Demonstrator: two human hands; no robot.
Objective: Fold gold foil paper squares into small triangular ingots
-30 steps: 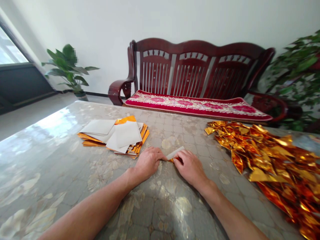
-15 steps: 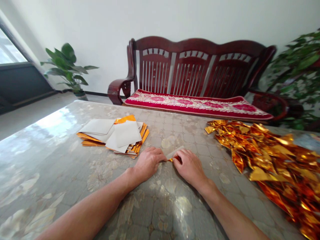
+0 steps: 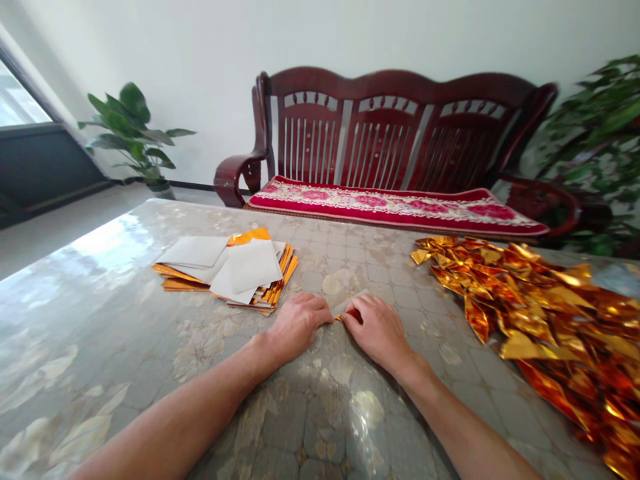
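Between my hands, low over the table, is a sheet of gold foil paper (image 3: 345, 306), white on its back, with a corner turned so the gold shows. My left hand (image 3: 302, 323) is closed, its fingertips pinching the sheet's left corner. On the other side my right hand (image 3: 376, 331) has thumb and fingers curled on the sheet, covering most of it. To the left lies a stack of foil paper sheets (image 3: 255, 267), white sides up with gold edges showing. A large heap of folded gold foil pieces (image 3: 540, 313) spreads over the right side.
The table (image 3: 200, 373) has a glossy patterned cover. Behind it stands a dark wooden bench (image 3: 390, 127) with a red floral cushion (image 3: 370, 200). A potted plant (image 3: 133, 133) is at the back left, with leafy greenery (image 3: 600, 133) at the right.
My right hand has turned slightly, and less of the white sheet shows between the hands. My left hand stays nearly still. The view has shifted a little.
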